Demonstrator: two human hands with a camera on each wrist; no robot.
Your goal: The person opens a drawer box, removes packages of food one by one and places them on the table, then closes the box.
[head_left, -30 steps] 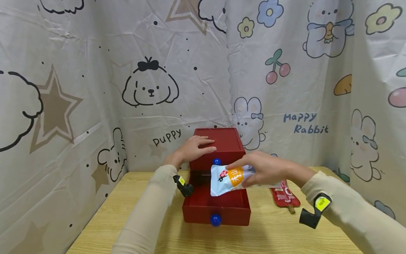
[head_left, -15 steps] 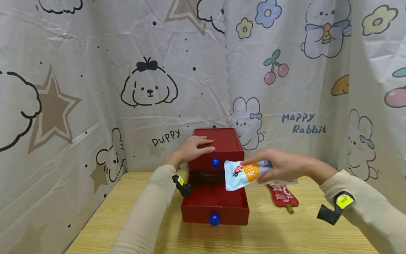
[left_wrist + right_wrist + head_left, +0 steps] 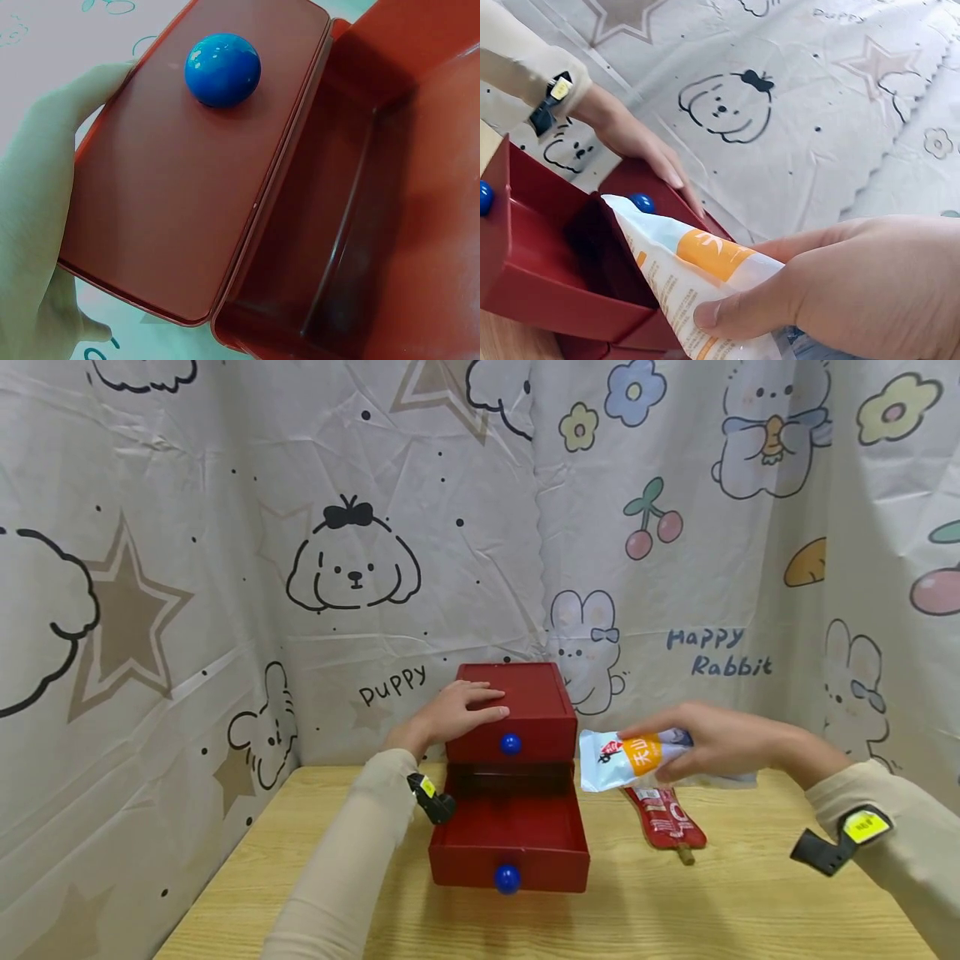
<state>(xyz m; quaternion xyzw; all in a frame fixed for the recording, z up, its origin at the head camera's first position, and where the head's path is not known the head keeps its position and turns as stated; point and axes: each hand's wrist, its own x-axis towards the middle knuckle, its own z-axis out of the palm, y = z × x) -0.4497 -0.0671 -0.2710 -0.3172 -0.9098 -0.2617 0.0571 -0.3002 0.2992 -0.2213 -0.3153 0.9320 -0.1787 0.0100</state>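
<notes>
My left hand (image 3: 457,714) rests flat on top of a small red drawer cabinet (image 3: 525,689), fingers stretched over its left part. The upper drawer with its blue knob (image 3: 223,70) is closed. Below it, the lower drawer (image 3: 510,868) is pulled out, its bare red floor showing. Off to the right, my right hand (image 3: 720,743) grips a light-blue and white plastic packet (image 3: 618,760) with an orange band. In the right wrist view the thumb (image 3: 739,315) presses on the packet's printed face. The packet is raised, and part of it is hidden by the hand.
A red flat pouch (image 3: 663,822) with a brownish spout lies on the wooden table (image 3: 262,860), right of the cabinet and partly under the packet in the head view. Behind stands a patterned fabric curtain (image 3: 405,568), which also runs along both sides.
My right hand has carried the packet to the right, from over the lower drawer to beside the cabinet, above the red pouch. The left hand stays on the cabinet top.
</notes>
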